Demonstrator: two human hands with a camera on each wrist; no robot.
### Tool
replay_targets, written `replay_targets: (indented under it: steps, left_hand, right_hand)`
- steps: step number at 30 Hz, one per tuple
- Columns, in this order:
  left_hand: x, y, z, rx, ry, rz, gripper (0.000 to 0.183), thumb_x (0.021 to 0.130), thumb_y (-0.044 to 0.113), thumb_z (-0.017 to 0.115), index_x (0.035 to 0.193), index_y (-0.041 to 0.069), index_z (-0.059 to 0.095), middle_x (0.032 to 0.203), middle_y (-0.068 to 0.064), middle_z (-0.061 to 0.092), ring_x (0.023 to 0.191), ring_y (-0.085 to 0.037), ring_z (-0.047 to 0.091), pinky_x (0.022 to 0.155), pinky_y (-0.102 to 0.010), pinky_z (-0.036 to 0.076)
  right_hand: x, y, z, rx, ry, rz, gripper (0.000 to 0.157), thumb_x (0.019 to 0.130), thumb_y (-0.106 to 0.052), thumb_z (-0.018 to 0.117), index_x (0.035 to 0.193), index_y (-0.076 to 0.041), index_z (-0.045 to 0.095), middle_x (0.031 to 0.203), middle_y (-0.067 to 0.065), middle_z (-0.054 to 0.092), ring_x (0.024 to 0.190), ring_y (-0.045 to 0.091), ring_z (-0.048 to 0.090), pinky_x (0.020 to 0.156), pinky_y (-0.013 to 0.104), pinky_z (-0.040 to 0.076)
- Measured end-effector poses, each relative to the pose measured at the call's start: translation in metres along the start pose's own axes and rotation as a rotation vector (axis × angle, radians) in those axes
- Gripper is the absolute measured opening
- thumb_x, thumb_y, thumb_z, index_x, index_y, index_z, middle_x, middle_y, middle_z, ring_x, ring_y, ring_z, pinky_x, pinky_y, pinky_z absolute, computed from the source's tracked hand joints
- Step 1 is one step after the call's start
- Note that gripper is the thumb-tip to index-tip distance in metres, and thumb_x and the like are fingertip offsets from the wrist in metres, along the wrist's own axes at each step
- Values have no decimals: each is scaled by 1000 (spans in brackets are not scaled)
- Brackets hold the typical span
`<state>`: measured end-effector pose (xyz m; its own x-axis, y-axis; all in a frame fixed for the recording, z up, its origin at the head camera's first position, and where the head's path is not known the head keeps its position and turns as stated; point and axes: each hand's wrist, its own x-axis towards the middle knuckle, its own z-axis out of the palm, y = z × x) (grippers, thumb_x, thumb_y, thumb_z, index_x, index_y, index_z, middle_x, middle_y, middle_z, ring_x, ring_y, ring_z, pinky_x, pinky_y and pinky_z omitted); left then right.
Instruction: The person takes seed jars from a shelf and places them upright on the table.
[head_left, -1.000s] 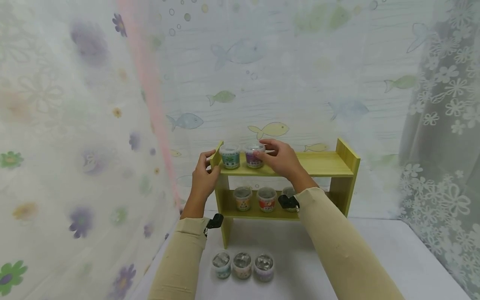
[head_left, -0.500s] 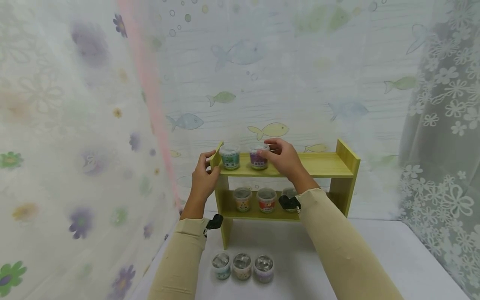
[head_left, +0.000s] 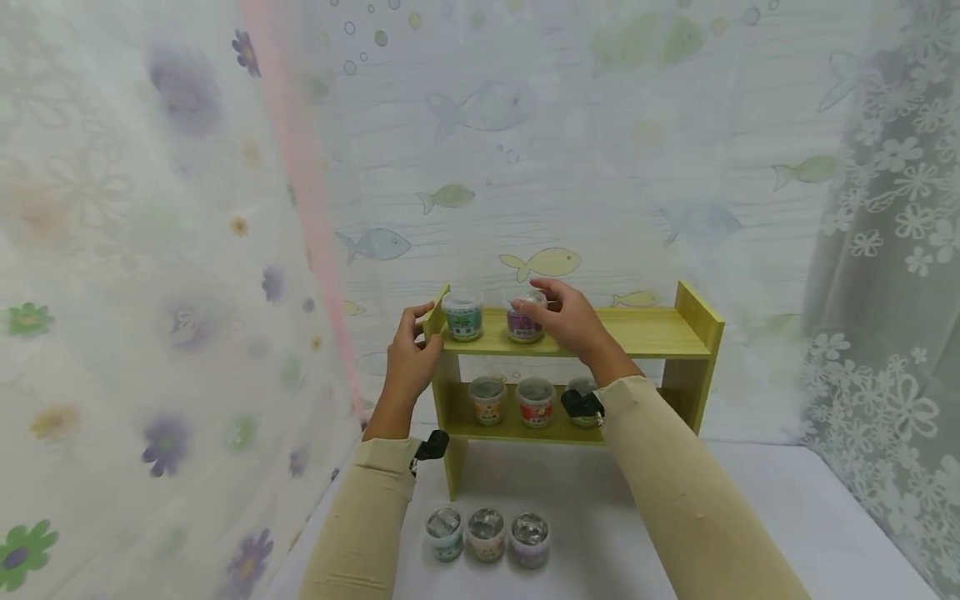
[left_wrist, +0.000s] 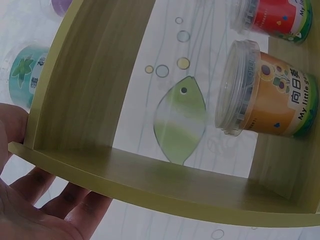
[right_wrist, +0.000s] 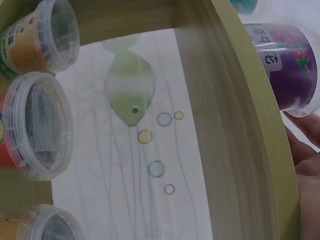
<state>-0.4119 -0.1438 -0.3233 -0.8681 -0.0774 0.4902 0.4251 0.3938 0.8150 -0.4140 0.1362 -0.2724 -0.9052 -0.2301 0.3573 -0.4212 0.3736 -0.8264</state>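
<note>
A small two-tier wooden shelf (head_left: 648,332) stands on the white table. My left hand (head_left: 409,360) grips the top of its left side panel, thumb on the inner side and fingers outside. On the top board, my right hand (head_left: 573,321) holds a clear-lidded plastic cup with a purple label (head_left: 524,327) between thumb and fingers, upright. To its left, near the side panel, stands a like cup with a teal label (head_left: 463,322), a gap between the two. The right wrist view shows the purple cup (right_wrist: 287,70) at the board's edge, fingers beside it.
On the lower board stand an orange-labelled cup (head_left: 488,408), a red-labelled cup (head_left: 536,411) and a third cup (head_left: 581,388) partly hidden by the right wrist's camera. Three cups (head_left: 486,546) line up on the table (head_left: 600,567) in front. Patterned curtains (head_left: 390,150) hang behind and beside.
My right hand has moved the purple cup a little to the right along the top board, widening its gap from the teal cup. The left hand keeps its place on the side panel.
</note>
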Motion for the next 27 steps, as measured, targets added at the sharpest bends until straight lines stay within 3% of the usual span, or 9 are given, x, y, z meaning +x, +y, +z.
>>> replay_targets:
  steps: [5,8,20,27]
  left_hand:
    - [1,1,0,0,-2,2,53,98,22,55,148,39,48,142,-12,62,117,-36,70,83,-48,58]
    - [0,1,-1,2,2,4,52,98,22,55,148,39,48,142,-12,62,116,-36,70,82,-48,58]
    - [0,0,-1,1,-11,9,53,98,21,55,148,39,47,140,-13,62,115,-35,71,82,-48,58]
    - [1,3,-3,82,18,13,52,96,21,54,146,35,48,137,-14,63,113,-34,72,76,-46,57]
  right_hand:
    - [1,-4,3,-79,-19,13,85,89,-68,67,159,-28,40,132,10,60,119,27,60,98,50,53]
    - [3,-4,6,-120,-8,19,83,88,-71,66,157,-30,43,119,6,63,109,25,63,92,47,54]
    - [1,-5,6,-172,21,26,82,87,-72,66,155,-30,47,125,8,64,112,26,63,91,48,55]
    - [2,-9,7,-199,20,22,82,88,-70,66,155,-27,48,133,11,62,116,29,62,92,49,55]
